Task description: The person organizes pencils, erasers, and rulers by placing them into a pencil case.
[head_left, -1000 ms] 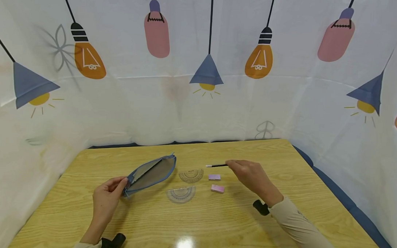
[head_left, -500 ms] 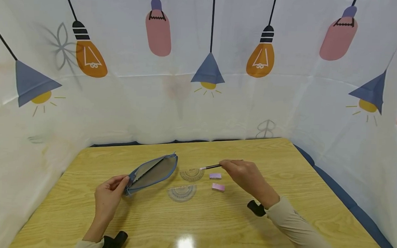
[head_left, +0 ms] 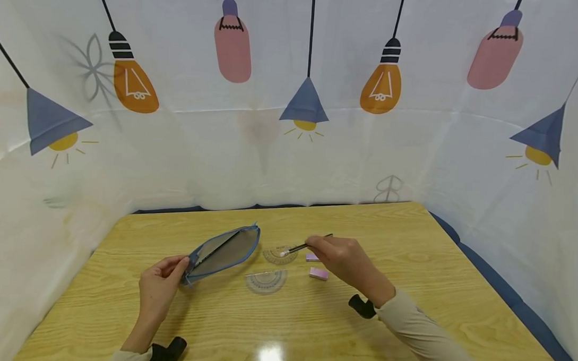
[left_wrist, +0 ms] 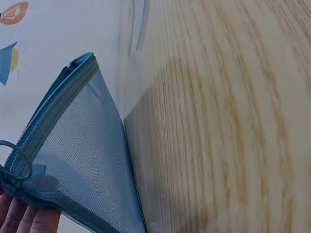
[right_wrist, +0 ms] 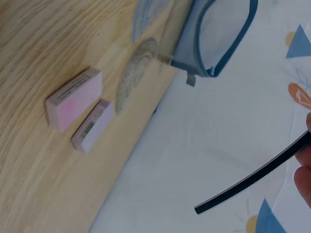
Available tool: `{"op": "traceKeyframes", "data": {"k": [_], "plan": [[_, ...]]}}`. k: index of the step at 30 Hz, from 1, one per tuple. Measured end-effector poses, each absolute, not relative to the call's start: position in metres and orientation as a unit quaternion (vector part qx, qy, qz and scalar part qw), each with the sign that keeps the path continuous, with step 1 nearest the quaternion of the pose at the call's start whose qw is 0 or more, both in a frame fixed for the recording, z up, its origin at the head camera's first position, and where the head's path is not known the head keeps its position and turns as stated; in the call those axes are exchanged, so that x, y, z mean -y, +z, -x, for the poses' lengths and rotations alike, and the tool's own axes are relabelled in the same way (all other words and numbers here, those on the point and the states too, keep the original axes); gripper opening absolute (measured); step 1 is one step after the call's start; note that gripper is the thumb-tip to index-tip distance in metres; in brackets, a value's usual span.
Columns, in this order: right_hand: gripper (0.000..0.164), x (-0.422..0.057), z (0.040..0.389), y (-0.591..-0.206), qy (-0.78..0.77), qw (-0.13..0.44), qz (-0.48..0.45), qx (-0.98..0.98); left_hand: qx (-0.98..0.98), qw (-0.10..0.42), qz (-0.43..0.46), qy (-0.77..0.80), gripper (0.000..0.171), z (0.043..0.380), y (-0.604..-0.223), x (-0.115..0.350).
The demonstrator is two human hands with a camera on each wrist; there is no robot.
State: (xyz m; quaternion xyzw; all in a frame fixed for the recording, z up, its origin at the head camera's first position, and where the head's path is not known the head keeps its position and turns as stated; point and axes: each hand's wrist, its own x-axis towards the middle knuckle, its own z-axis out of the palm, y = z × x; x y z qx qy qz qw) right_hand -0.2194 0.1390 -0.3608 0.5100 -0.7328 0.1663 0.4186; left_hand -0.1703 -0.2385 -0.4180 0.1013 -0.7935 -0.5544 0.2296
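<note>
Head view: at the near left of the table (head_left: 226, 322), I see the left hand (head_left: 157, 287) pinching the near left end of the blue-edged mesh pouch (head_left: 237, 249). The pouch gapes; a slim dark line shows inside, and I cannot tell whether it is an item or the zip. Right of the pouch, the near protractor (head_left: 266, 283) lies flat, with the near pink block (head_left: 318, 274) to its right. Farther right, the right hand (head_left: 347, 261) pinches a black stick (head_left: 298, 249), its pale tip over the far protractor (head_left: 278, 257). The far pink block (head_left: 311, 257) lies partly behind that hand. Beyond the table hangs the lamp-printed curtain (head_left: 318, 165).
</note>
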Motion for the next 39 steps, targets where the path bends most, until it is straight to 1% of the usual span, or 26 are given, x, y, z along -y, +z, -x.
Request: {"op": "traceKeyframes", "data": {"k": [6,9,12,14,17,22,25,30,39], "plan": [[0.025,-0.129,0.219,-0.362,0.164,0.427,-0.515,0.725,0.793,0.227,-0.099,-0.557,0.026,0.170,-0.418,0.238],[0.019,-0.124,0.218,-0.364,0.166,0.422,-0.516,0.727,0.794,0.228,-0.100,-0.555,0.025,0.170,-0.419,0.238],[0.009,-0.121,0.218,-0.366,0.171,0.415,-0.521,0.726,0.794,0.229,-0.102,-0.553,0.023,0.170,-0.420,0.238],[0.007,-0.118,0.218,-0.367,0.176,0.411,-0.526,0.723,0.796,0.229,-0.103,-0.551,0.023,0.170,-0.421,0.238],[0.011,-0.115,0.218,-0.368,0.181,0.410,-0.533,0.718,0.797,0.226,-0.104,-0.551,0.023,0.170,-0.421,0.238],[0.007,-0.107,0.215,-0.370,0.181,0.406,-0.539,0.715,0.797,0.224,-0.101,-0.552,0.025,0.170,-0.421,0.238],[0.012,-0.102,0.211,-0.370,0.181,0.403,-0.548,0.710,0.794,0.224,-0.100,-0.556,0.024,0.170,-0.422,0.238],[0.007,-0.094,0.207,-0.369,0.178,0.402,-0.566,0.698,0.789,0.233,-0.102,-0.559,0.024,0.171,-0.421,0.237],[0.011,-0.077,0.207,-0.373,0.158,0.410,-0.584,0.683,0.790,0.227,-0.113,-0.558,0.026,0.169,-0.420,0.236]]}}
